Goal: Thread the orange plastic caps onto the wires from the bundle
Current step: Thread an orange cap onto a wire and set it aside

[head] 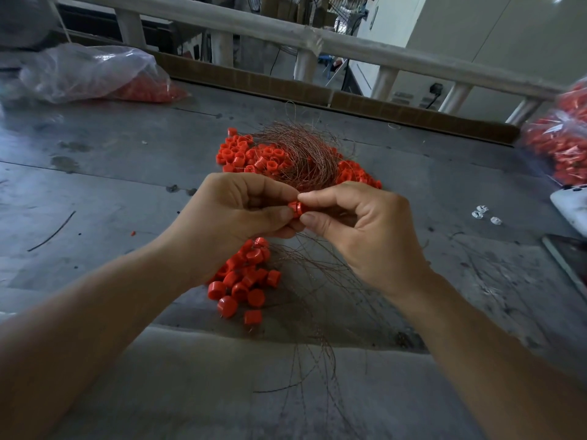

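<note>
An orange cap (pixel 295 208) sits between both hands above the grey table. My left hand (pixel 228 214) pinches it from the left with thumb and forefinger. My right hand (pixel 362 223) pinches it from the right, thumb under and forefinger over. A bundle of thin copper wires (pixel 305 160) lies behind the hands, and loose wire strands (pixel 317 300) trail down toward me under my right wrist. Whether a wire passes through the held cap is hidden by my fingers. A pile of orange caps (pixel 247 154) lies beside the bundle, and caps strung on wires (pixel 244 281) lie below my left wrist.
A clear plastic bag of orange caps (pixel 95 74) lies at the far left, another bag of caps (pixel 562 144) at the right edge. Small white parts (pixel 482 214) and a white object (pixel 571 204) sit at the right. A cardboard strip (pixel 286 84) and railing (pixel 317 39) border the table's far side.
</note>
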The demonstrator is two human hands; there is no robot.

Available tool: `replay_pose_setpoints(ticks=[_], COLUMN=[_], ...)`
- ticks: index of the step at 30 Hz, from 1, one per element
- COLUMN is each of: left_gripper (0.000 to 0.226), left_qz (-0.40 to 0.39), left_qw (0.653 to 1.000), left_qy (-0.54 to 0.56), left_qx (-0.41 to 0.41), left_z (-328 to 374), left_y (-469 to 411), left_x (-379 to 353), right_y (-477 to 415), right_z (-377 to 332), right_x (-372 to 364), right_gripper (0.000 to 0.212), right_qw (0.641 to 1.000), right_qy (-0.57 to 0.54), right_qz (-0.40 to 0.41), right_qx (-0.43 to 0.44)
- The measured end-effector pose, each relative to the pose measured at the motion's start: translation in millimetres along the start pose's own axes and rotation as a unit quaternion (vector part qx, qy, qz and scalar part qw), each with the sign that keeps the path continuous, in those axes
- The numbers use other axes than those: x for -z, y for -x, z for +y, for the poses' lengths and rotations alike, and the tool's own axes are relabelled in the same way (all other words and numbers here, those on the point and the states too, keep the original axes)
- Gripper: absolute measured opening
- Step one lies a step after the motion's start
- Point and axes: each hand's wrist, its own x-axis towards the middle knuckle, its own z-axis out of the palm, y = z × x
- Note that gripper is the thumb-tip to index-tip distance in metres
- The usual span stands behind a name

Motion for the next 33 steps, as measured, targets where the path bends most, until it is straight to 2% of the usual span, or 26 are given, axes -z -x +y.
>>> replay_pose_setpoints(ticks=[19, 28, 33], left_gripper=[0.018, 0.023, 0.028], left_qz=[-0.034, -0.072, -0.098], left_qw=[0.999, 0.996, 0.994], left_qy=[0.018, 0.036, 0.04], left_qx=[0.022, 0.026, 0.037], left_z=[0.1, 0.6, 1.6], left_y=[4.2, 3.4, 3.5], left_x=[0.9, 3.9, 5.3], right_y=[4.3, -0.5, -1.2], right_z=[-0.6, 3.4, 4.3], right_x=[-1.6, 2.5, 3.5], right_gripper=[0.018, 0.022, 0.019], right_qw=[0.999, 0.999, 0.997], right_qy=[0.029, -0.006, -0.058], right_qz=[0.014, -0.011, -0.025], right_qx=[0.035, 0.052, 0.032])
